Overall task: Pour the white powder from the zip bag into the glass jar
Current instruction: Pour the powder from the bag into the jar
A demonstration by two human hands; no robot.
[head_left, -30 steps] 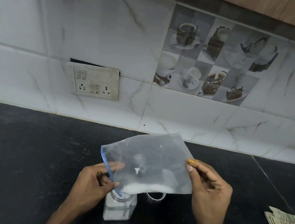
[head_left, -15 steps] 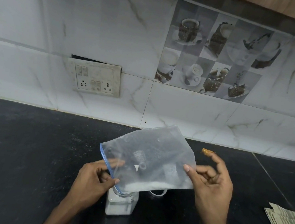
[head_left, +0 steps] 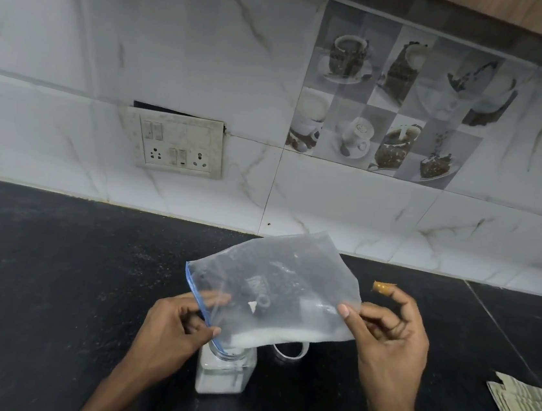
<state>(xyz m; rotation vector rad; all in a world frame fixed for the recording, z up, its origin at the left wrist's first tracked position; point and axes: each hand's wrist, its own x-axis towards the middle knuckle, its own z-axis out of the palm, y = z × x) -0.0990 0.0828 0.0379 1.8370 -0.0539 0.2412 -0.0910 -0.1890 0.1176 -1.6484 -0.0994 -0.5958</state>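
Clear bag [head_left: 273, 290] with a blue zip edge, tilted mouth-down over a square glass jar [head_left: 225, 376] standing on the black bench [head_left: 51, 281]; white powder [head_left: 281, 336] banked along the low edge, more lying in the jar. Left grip [head_left: 178, 326] curled, pinching the zip edge right at the jar mouth. Right grip [head_left: 389, 337] pinching the bag's far corner between thumb and fingers, index finger lifted clear.

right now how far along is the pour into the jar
Done: glass jar is partly filled. In hand: left hand grips the zip bag, mouth at the jar; right hand pinches its far edge. Left: a band of white powder along the bag's bottom.
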